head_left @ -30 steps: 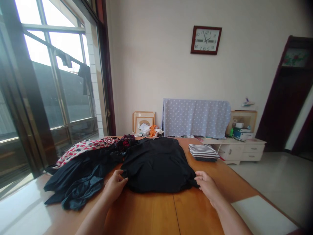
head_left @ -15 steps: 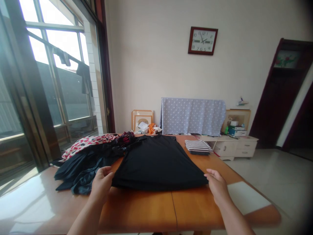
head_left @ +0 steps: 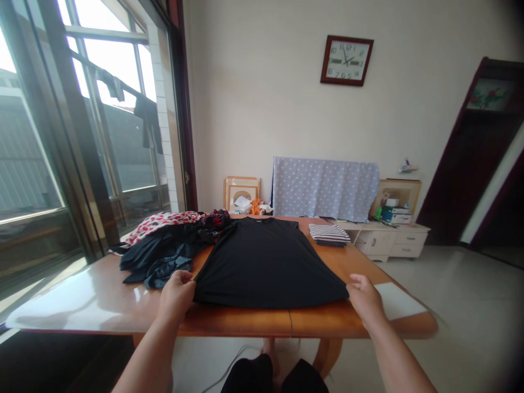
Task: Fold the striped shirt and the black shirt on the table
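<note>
A black T-shirt (head_left: 266, 262) lies spread on the wooden table, its neckline at the far side and its hem toward me. My left hand (head_left: 178, 295) is closed on the left corner of the hem. At the opposite corner my right hand (head_left: 365, 297) pinches the fabric between thumb and fingers. Between the two hands the hem is drawn out wide, close to the table's front edge. Left of the shirt is a heap of dark clothes (head_left: 158, 254), with a white garment with red and black spots (head_left: 164, 221) on top.
Folded striped clothing (head_left: 328, 233) sits on the table (head_left: 102, 305) at the far right. A white sheet (head_left: 399, 300) lies by the right edge. Beyond stand a low white cabinet (head_left: 403, 243) and a blue star-patterned cloth (head_left: 325, 188). Glass windows line the left.
My view has tilted down and shifted, now showing my legs below the table. Both hands still hold the hem, which is pulled a little tauter at its corners.
</note>
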The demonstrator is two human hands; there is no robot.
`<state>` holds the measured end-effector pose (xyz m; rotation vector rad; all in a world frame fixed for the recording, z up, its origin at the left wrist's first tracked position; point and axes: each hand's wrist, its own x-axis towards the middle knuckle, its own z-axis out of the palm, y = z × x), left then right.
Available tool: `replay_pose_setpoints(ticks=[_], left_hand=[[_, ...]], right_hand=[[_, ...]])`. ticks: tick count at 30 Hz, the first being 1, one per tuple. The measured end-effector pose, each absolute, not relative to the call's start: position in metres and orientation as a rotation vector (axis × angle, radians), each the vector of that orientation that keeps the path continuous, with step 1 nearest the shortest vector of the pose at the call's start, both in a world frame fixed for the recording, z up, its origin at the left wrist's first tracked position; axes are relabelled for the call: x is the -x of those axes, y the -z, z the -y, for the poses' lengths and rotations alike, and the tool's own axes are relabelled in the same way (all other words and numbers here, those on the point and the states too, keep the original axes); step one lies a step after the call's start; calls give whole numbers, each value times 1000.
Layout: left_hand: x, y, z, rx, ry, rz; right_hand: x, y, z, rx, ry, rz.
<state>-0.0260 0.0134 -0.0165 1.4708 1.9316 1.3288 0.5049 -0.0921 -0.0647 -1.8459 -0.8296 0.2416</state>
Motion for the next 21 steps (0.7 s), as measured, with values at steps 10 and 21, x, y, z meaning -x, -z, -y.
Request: replay_pose_setpoints(ticks=[10,21], left_hand=[[33,-5,14,-1852,-905,-2237],[-62,-13,57,-2543,-741,-1323]], right_hand=[[-498,45,123,2055,-93,953],[-403,17,130,1785,-224,1596]])
